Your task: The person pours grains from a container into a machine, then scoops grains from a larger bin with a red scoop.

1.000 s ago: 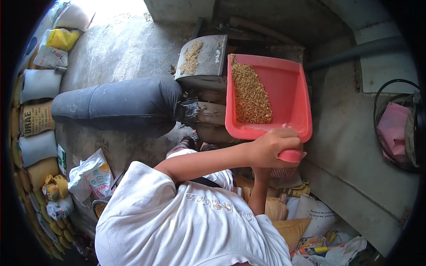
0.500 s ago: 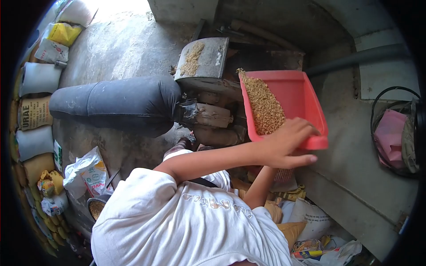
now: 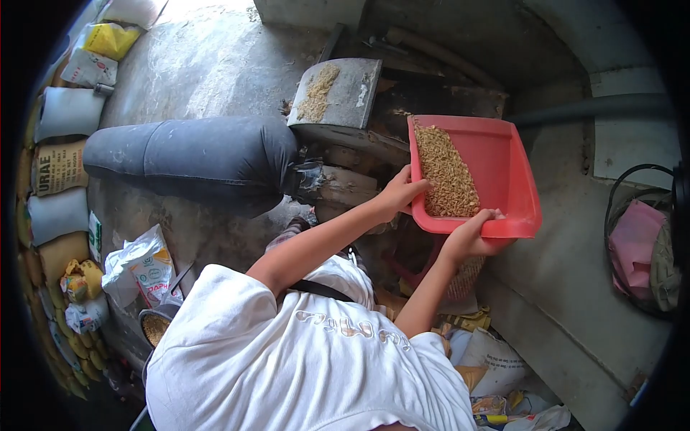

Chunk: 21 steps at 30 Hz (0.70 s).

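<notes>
A red plastic dustpan [image 3: 496, 154] is held up in front of me, with a heap of unhusked grain [image 3: 449, 172] along its left side. My left hand [image 3: 404, 190] is closed on the dustpan's left edge, thumb over the rim. At the near edge, my right hand [image 3: 474, 235] grips the dustpan from below, its thumb on top; most of its fingers are hidden. Behind and left of the dustpan stands a machine with a curved metal cover [image 3: 345, 90], on which some loose grain [image 3: 317, 93] lies.
A long dark cloth sleeve [image 3: 194, 161] extends left from the machine. Stacked sacks [image 3: 61, 169] line the left side. A metal pan of grain [image 3: 154, 327] and a plastic bag [image 3: 147, 269] are at my left. More sacks [image 3: 496, 359] lie at lower right, near a concrete ledge [image 3: 568, 302].
My left hand has moved from the dustpan's near right edge to its left edge. My right hand now shows at the near edge. The dustpan sits slightly farther right in view.
</notes>
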Available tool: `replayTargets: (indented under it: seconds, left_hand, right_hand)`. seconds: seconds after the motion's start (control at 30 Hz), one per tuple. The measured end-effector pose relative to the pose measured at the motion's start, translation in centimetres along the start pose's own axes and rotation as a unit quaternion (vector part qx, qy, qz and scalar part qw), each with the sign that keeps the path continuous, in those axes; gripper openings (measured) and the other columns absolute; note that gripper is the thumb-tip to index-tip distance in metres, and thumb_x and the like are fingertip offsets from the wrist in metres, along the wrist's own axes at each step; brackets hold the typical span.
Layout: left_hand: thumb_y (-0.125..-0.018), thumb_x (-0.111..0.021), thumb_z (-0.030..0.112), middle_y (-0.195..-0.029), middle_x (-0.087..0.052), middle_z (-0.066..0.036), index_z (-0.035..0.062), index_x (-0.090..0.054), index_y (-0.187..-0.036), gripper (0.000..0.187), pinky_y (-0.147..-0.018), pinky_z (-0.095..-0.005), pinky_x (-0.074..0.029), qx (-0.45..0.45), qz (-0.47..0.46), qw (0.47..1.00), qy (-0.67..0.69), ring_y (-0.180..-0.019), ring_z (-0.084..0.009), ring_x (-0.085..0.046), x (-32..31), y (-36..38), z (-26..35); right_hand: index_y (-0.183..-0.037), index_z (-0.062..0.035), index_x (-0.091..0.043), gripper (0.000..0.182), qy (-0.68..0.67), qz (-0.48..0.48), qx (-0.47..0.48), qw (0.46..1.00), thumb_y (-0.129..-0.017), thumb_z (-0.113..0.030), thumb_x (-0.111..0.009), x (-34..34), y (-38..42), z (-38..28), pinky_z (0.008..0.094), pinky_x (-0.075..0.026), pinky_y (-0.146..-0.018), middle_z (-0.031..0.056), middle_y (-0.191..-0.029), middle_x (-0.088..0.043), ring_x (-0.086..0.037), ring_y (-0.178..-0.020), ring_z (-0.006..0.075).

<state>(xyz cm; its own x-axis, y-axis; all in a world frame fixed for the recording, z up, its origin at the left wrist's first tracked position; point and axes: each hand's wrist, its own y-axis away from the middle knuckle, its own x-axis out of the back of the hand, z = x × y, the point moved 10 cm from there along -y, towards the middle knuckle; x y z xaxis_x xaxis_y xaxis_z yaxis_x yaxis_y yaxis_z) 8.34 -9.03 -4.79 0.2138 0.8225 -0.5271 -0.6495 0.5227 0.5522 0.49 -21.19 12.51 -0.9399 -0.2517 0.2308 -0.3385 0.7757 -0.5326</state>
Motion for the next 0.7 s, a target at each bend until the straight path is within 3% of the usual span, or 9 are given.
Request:
replayTargets:
  seconds: [0.1,0.23,0.33,0.4,0.7]
  left_hand:
    - [-0.072,-0.052,0.014,-0.09,-0.049,-0.006,0.006,-0.031,-0.113,0.046,-0.05,-0.0211,-0.045,0.006,0.014,1.0,0.004,-0.068,-0.0106,-0.054,0.0,0.0,0.1]
    - [-0.072,-0.051,0.012,-0.087,-0.049,-0.005,0.0055,-0.033,-0.11,0.043,-0.048,-0.0203,-0.044,0.007,0.013,1.0,0.005,-0.065,-0.0103,-0.053,-0.2,0.3,0.5]
    - [-0.071,-0.051,0.011,-0.085,-0.049,-0.004,0.0055,-0.034,-0.109,0.042,-0.045,-0.0198,-0.043,0.017,0.01,1.0,0.008,-0.063,-0.0097,-0.053,-0.2,0.1,-0.1]
    - [-0.073,-0.051,0.016,-0.089,-0.049,-0.008,0.0051,-0.032,-0.11,0.043,-0.054,-0.0326,-0.051,0.0,-0.01,1.0,0.024,-0.072,-0.0162,-0.055,-0.4,-0.2,-0.3]
    - [-0.074,-0.05,0.015,-0.091,-0.049,-0.009,0.0052,-0.031,-0.11,0.042,-0.052,-0.0316,-0.051,0.013,-0.018,1.0,0.021,-0.071,-0.0167,-0.056,-0.4,-0.4,-0.4]
  right_hand:
    - [-0.086,0.0065,-0.04,0.017,0.024,-0.002,0.018,1.0,-0.071,0.001,-0.046,0.0,0.0,0.0,0.0298,-0.043,-0.062,0.0118,-0.081,-0.046,-0.049,-0.069,0.0189]
    - [-0.086,0.0062,-0.039,0.018,-0.001,-0.007,-0.005,1.0,-0.071,0.002,-0.047,-0.1,0.1,0.4,0.0291,-0.043,-0.062,0.012,-0.081,-0.046,-0.049,-0.069,0.0189]
    - [-0.088,0.006,-0.038,0.02,0.04,-0.023,0.031,0.998,-0.071,0.002,-0.047,-0.2,0.1,-0.1,0.0286,-0.044,-0.062,0.0123,-0.082,-0.046,-0.049,-0.07,0.0186]
    - [-0.089,0.0062,-0.038,0.021,0.033,-0.018,0.057,0.998,-0.071,0.002,-0.048,-0.2,0.0,-0.8,0.0284,-0.045,-0.062,0.0125,-0.082,-0.046,-0.05,-0.069,0.0186]
    - [-0.085,0.0051,-0.04,0.018,0.03,-0.018,0.044,0.998,-0.07,0.003,-0.048,-0.6,0.2,-1.3,0.0296,-0.044,-0.062,0.0115,-0.079,-0.047,-0.05,-0.068,0.0199]
